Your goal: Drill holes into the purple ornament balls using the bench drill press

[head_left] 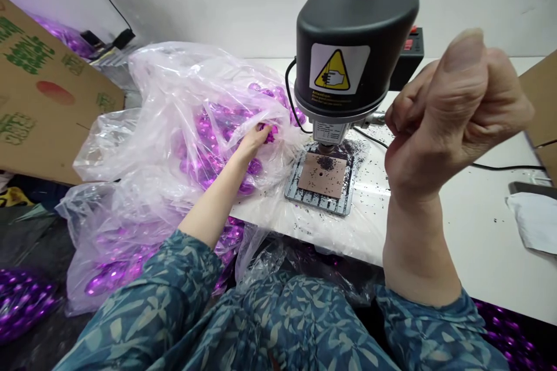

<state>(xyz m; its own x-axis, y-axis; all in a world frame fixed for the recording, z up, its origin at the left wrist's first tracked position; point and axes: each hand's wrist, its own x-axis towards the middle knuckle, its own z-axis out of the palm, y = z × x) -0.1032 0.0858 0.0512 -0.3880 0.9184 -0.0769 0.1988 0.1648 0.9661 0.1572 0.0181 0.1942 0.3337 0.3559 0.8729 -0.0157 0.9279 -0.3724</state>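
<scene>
My left hand reaches to the mouth of a clear plastic bag, its fingers closed on a shiny purple piece. More shiny purple pieces lie inside the bag. On the right, my right hand is raised in a fist by the black bench drill press. It is closed around the press lever, which is mostly hidden by my fingers. Under the press head, a brown square board with a small dark hole lies on the slotted metal base.
Dark shavings are scattered over the base and the white table. A cardboard box stands at the left. Black cables cross the table behind my right hand. White paper lies at the right edge.
</scene>
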